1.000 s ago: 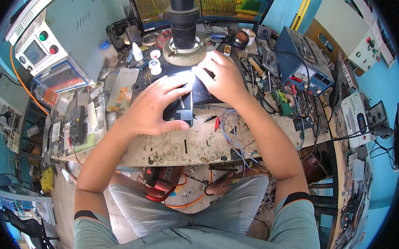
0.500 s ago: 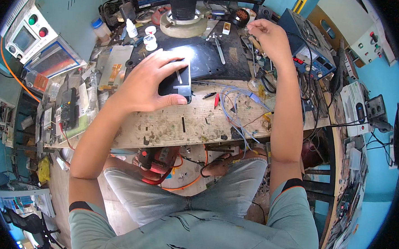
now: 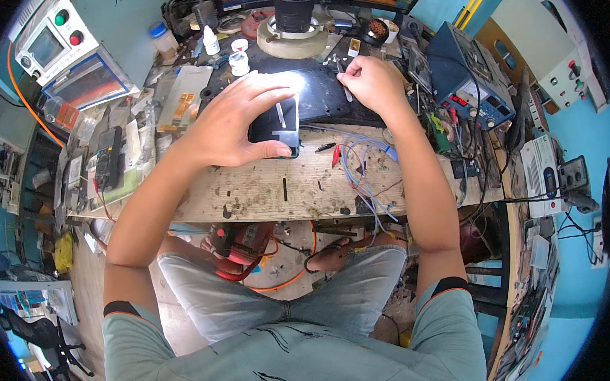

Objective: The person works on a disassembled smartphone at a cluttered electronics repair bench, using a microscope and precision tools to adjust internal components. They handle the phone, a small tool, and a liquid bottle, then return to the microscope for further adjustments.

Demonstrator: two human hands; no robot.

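Note:
My left hand [image 3: 234, 121] is closed around a black smartphone [image 3: 284, 129], thumb on its near edge and fingers over the far part. A pale strip shows on the phone's dark face, and the palm hides its left part. My right hand [image 3: 374, 89] is at the right of the black work mat, thumb and forefinger pinched on metal tweezers [image 3: 347, 93]. The tweezers lie at the right edge of a dark flat panel [image 3: 320, 95], which is under bright light. It cannot be seen whether they are lifted.
A microscope [image 3: 291, 14] stands behind the phone, with white bottles [image 3: 239, 64] to its left. Blue cable [image 3: 351, 165] and red and black clips [image 3: 335, 155] lie on the wooden bench. A power supply [image 3: 472, 85] stands right, a multimeter [image 3: 106, 158] left.
My right hand has come left and down from the tools at the back right to the tweezers, and its fingers now pinch them. My left hand keeps its hold on the smartphone.

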